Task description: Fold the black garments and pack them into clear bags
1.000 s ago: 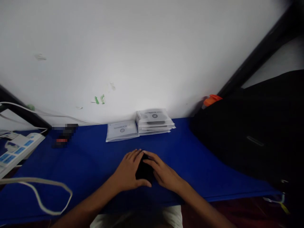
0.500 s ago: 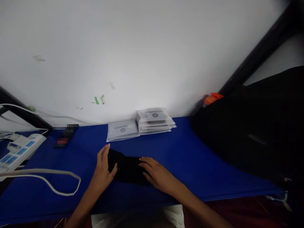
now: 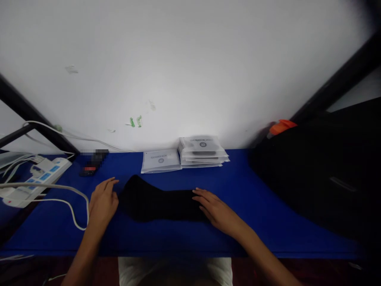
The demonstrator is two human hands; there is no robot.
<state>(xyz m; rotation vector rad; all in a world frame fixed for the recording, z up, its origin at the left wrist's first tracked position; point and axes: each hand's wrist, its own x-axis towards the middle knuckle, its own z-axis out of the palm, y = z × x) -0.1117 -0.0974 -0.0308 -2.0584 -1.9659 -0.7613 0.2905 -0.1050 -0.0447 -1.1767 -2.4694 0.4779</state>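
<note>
Lying flat across the blue tabletop [image 3: 244, 186], what looks like a black sock [image 3: 160, 204] sits in front of the stack of packets [image 3: 203, 145], on the person's side of it, its foot-shaped end reaching out past the stack's left; the right hand [image 3: 216, 210] rests on the other end, fingers stretched, close together and pressing rather than gripping; the left hand [image 3: 102, 200], farther left of the stack, is just beside the foot end, fingers slightly bent, gripping nothing that I can see.

The step seems to be spreading the cloth flat; to do it well, I would keep the right fingertips light but steady so that the sock doesn't slide, and stroke outward with a flat left palm rather than tug; thin knit probably creases again if pulled at one corner, so short, even passes should serve best.

The end under the right hand is covered, so its edge can't be judged; the black is so deep that folds, or a second layer, can't be told; whether the left thumb touches the cloth is unclear; left of the stack, beyond a single packet [image 3: 160, 161], a small object [image 3: 93, 163] is pixelated; the large dark mass [image 3: 312, 171] right of the stack runs out of view.
</note>
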